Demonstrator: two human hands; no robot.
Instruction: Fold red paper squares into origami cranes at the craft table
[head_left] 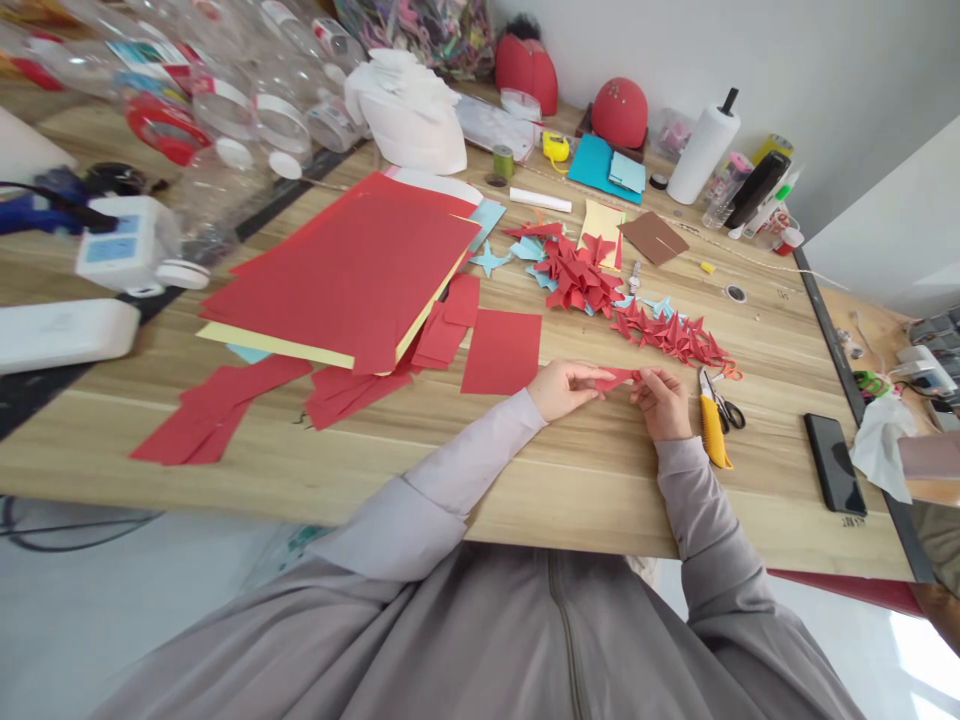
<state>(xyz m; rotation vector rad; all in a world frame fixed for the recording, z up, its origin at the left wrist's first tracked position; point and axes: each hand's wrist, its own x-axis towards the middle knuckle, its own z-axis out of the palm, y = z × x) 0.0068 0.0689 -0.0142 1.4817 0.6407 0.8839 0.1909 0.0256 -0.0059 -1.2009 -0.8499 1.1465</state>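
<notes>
A small piece of folded red paper is stretched between my two hands, just above the table's front part. My left hand pinches its left end, and the fingers of my right hand close on the right end. Behind my hands lie a pile of folded red paper stars and a row of red stars, with some light blue ones among them. A flat red paper square rests left of my left hand. Right of my right hand are a yellow-handled cutter and black-handled scissors.
Large red sheets and cut red strips cover the left middle. Plastic bottles crowd the far left. A black phone lies near the right edge. At the back stand a white roll and a yellow tape measure.
</notes>
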